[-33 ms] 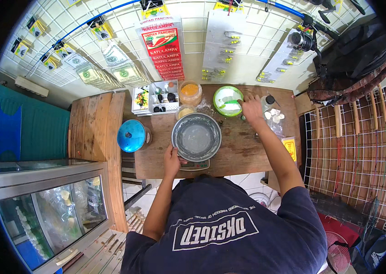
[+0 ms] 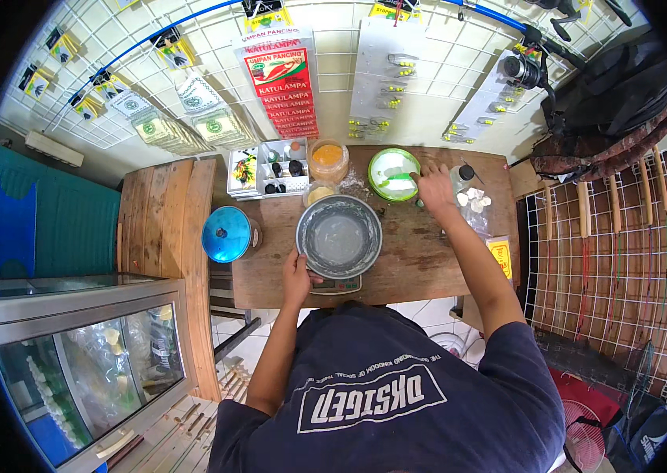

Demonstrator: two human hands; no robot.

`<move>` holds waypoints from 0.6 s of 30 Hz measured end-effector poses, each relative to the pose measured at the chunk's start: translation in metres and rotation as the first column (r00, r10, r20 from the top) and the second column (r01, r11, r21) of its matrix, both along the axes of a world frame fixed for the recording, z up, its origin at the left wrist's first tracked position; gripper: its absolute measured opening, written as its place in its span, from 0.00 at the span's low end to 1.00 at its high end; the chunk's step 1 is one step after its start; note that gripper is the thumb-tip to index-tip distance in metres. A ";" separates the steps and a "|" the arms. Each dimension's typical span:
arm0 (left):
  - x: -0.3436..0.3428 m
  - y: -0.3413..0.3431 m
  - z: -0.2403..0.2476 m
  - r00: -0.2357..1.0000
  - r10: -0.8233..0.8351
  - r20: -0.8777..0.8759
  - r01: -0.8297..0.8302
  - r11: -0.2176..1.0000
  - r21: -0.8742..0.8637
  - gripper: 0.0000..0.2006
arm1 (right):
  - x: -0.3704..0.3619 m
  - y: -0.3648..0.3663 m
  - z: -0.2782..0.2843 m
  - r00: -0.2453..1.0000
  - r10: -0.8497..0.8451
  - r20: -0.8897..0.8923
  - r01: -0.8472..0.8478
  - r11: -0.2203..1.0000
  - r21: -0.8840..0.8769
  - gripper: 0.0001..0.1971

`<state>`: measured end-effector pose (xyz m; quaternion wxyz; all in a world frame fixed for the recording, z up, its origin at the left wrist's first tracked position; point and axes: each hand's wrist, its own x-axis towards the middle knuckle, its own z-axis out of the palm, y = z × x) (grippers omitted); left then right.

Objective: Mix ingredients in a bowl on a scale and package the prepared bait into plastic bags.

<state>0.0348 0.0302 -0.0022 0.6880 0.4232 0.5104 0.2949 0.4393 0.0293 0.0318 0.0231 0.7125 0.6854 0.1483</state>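
Observation:
A grey bowl [image 2: 339, 236], its inside smeared with pale residue, sits on a digital scale [image 2: 348, 286] near the table's front edge. My left hand [image 2: 298, 277] grips the bowl's rim at its lower left, fingers partly hidden beneath it. Farther off to the right stands a lime-green tub [image 2: 373, 180] of white powder. In that powder lies the blade of a green scoop [image 2: 400, 176], with my right hand [image 2: 434, 189] closed on its handle. Behind the bowl are a tub of orange powder [image 2: 329, 158] and a smaller tub of pale yellow powder [image 2: 319, 193], partly covered by the bowl.
A blue-lidded canister [image 2: 226, 234] stands at the left, below a white organizer box [image 2: 270, 168]. Right of my right hand are a dark-capped clear bottle [image 2: 463, 175], a bag of white pieces [image 2: 474, 202] and a yellow packet [image 2: 500, 257]. Packaged tackle hangs on the wall grid [image 2: 333, 79].

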 end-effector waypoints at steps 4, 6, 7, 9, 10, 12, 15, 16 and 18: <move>0.006 0.005 0.009 1.000 -0.002 -0.005 0.002 1.000 -0.004 0.18 | 0.003 -0.002 -0.011 0.999 -0.047 0.015 0.047 0.999 -0.007 0.12; 0.011 0.011 0.015 1.000 -0.002 0.002 0.002 1.000 0.002 0.18 | 0.005 0.000 -0.012 0.991 -0.131 0.015 0.132 0.987 -0.088 0.12; 0.009 0.011 0.014 1.000 0.004 0.002 -0.004 1.000 -0.003 0.19 | 0.000 0.001 -0.009 0.984 -0.176 -0.008 0.172 0.972 -0.159 0.12; 0.005 0.010 0.011 1.000 0.009 0.000 -0.009 1.000 -0.011 0.19 | -0.010 0.003 -0.003 0.962 -0.268 -0.043 0.243 0.922 -0.302 0.11; 0.005 0.010 0.011 1.000 0.002 0.000 -0.002 1.000 -0.011 0.19 | -0.010 0.003 -0.003 0.955 -0.293 -0.047 0.264 0.911 -0.317 0.10; 0.005 0.011 0.009 1.000 -0.008 0.001 0.008 1.000 -0.010 0.20 | -0.010 0.004 -0.004 0.938 -0.342 -0.054 0.303 0.887 -0.349 0.08; 0.005 0.012 0.008 1.000 -0.007 -0.005 0.007 1.000 -0.014 0.20 | -0.012 0.006 -0.009 0.906 -0.390 -0.161 0.328 0.891 -0.313 0.07; 0.008 0.012 0.009 1.000 -0.005 -0.012 0.005 1.000 -0.020 0.20 | -0.009 0.006 -0.014 0.887 -0.411 -0.210 0.344 0.892 -0.292 0.10; 0.010 0.012 0.009 1.000 0.002 -0.015 -0.002 1.000 -0.018 0.18 | -0.003 0.008 -0.027 0.844 -0.439 -0.309 0.373 0.893 -0.250 0.17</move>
